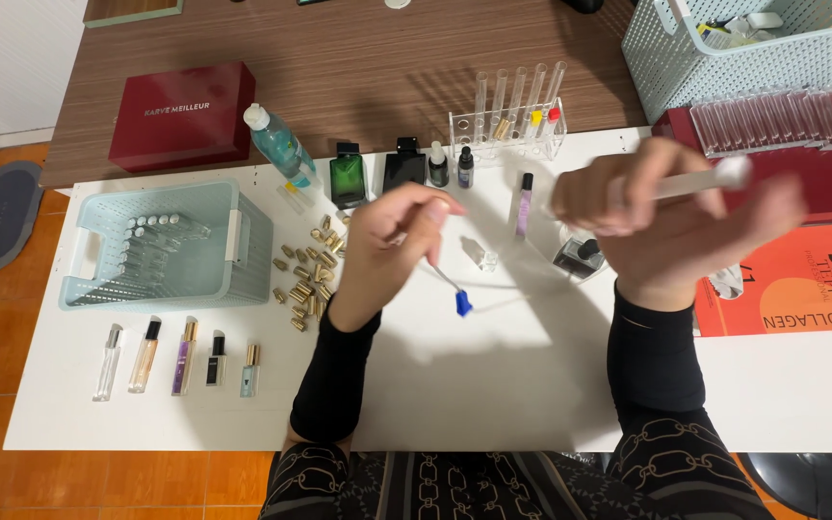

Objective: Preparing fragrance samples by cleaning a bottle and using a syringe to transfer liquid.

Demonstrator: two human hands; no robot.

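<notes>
the left hand [392,246] pinches a thin tool with a blue tip [462,304], held over the middle of the white table [493,395]. the right hand [671,217], blurred, closes around a slim clear tube [700,180] held level above the table's right part. a small glass bottle [580,255] stands just under it, and a small clear piece [481,255] lies between the hands. the tube could tip and spill, or a wrist could knock that bottle, since both hands hang low over it.
</notes>
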